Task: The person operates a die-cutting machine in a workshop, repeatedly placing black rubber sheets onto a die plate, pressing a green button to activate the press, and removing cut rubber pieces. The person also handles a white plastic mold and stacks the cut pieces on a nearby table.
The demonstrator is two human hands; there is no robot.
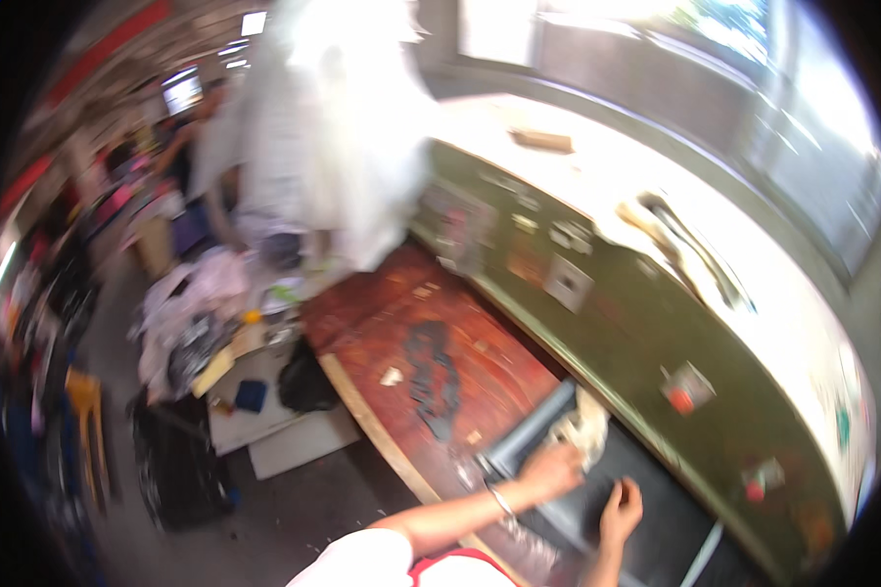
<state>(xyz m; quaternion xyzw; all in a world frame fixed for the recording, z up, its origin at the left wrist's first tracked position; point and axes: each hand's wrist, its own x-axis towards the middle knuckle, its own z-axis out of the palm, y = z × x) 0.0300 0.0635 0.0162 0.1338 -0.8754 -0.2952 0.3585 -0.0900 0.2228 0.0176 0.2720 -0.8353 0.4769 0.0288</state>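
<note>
My left hand (555, 472) is closed at the near end of a cream, crumpled cloth-like piece (584, 423), above a dark grey surface (646, 528). Blur hides how its fingers grip the piece. A band circles the left wrist. Close by on the right, my right hand (622, 507) hovers over the same dark surface with its fingers curled in. Whatever those fingers may hold cannot be made out. A dark, ragged strip (433, 382) lies on the red-brown tabletop (499, 362) farther left.
A green panel (617, 333) with small items stuck on it rises behind the table, topped by a bright ledge (783, 284). White fabric (333, 127) hangs at the far end. Left of the table are heaped clothes (206, 293), a black bag (308, 377) and a yellow stool (85, 401).
</note>
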